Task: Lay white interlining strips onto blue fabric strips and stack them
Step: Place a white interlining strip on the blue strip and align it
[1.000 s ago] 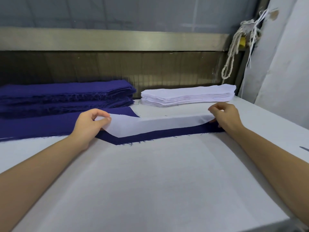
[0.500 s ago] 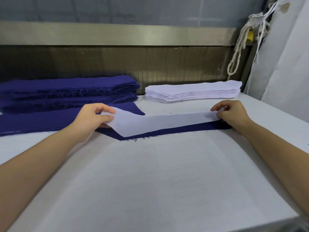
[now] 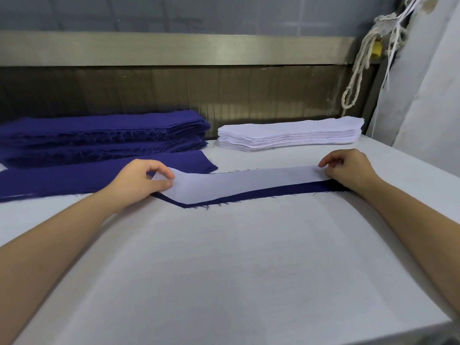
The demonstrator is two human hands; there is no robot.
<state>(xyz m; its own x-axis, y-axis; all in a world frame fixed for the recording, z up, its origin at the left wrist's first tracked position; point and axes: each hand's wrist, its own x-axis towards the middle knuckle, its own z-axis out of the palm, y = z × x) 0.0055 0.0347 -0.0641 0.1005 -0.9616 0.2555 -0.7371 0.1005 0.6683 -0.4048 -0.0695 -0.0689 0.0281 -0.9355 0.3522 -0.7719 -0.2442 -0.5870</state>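
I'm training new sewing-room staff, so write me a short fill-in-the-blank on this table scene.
The white interlining strip lies on a ____ fabric strip.
The left hand and the right hand each pinch one ____ of it.
The pile of white strips sits to the ____ of the blue pile.
Missing: blue; end; right.

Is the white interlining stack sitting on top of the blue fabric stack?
No, the white interlining stack lies beside the blue fabric stack, not touching.
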